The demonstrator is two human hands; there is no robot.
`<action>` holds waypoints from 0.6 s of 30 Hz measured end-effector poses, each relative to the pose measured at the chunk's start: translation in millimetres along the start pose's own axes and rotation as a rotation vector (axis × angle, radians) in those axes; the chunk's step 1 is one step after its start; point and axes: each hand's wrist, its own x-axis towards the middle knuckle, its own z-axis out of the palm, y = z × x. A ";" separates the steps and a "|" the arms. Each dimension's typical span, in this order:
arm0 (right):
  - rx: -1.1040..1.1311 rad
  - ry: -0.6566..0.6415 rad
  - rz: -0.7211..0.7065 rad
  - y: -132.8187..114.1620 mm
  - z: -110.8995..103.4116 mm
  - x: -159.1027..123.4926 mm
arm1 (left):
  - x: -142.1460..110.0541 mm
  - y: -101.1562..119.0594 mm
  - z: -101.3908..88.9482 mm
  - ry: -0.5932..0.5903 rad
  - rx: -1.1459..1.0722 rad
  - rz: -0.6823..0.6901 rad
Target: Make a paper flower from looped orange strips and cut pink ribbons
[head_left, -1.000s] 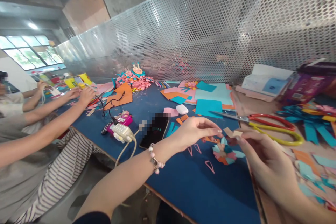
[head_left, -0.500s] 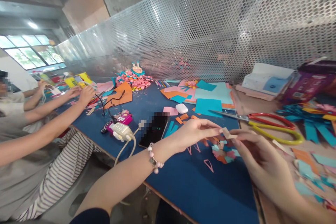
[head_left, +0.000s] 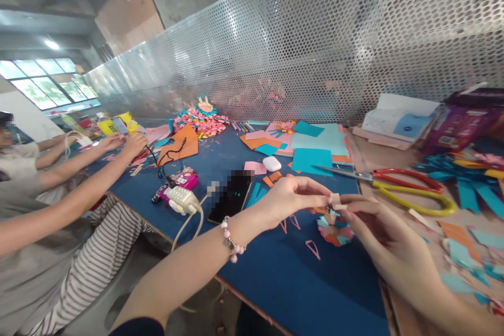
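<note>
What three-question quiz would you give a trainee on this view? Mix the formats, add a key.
1. Which wrist wears the bead bracelet?
2. The fingers of the left hand and the right hand meet at: a) the phone, b) pale paper, c) a marker pen?
3. True or false: the scissors, with one red and one yellow handle, lie loose, held by neither hand.

Key: 1. the left; 2. b; 3. true.

passable: tabletop (head_left: 326, 289), near side | obstacles beyond: phone (head_left: 233, 200) left, scissors (head_left: 368, 176) right
</note>
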 end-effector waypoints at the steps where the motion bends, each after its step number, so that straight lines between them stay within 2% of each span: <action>1: 0.009 -0.004 0.005 -1.1 0.0 -0.1 | 0.0 -0.2 0.0 0.001 0.003 -0.001; 14: -0.003 -0.008 0.116 -6.8 -3.1 0.9 | -1.7 3.4 2.3 0.012 -0.004 0.019; 18: 0.004 -0.012 0.092 -6.0 -1.7 3.9 | -1.2 1.9 2.4 -0.021 -0.075 -0.015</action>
